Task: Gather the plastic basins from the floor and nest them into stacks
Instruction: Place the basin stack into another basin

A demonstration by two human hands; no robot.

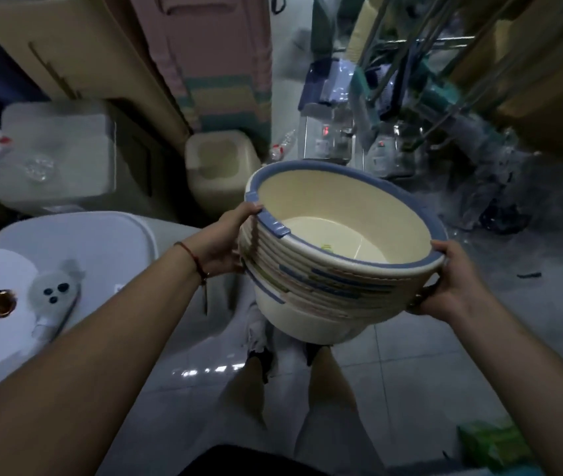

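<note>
A nested stack of cream plastic basins (335, 280) with blue rims hangs in the air in front of me, tilted toward me so the inside of the top basin shows. Several rims, some blue, some pink or green, layer down its side. My left hand (228, 242) grips the stack's left rim by a blue handle. My right hand (445, 283) holds the right rim, fingers curled under it. Both arms reach forward from the bottom of the view.
A white sink-like unit (67, 255) with a brass drain and a grey toy stands at my left. A cream square bin (220, 166) and a white box (57, 152) sit behind. Mops and cleaning goods (427, 97) crowd the right back. Grey tiled floor (410, 372) lies below.
</note>
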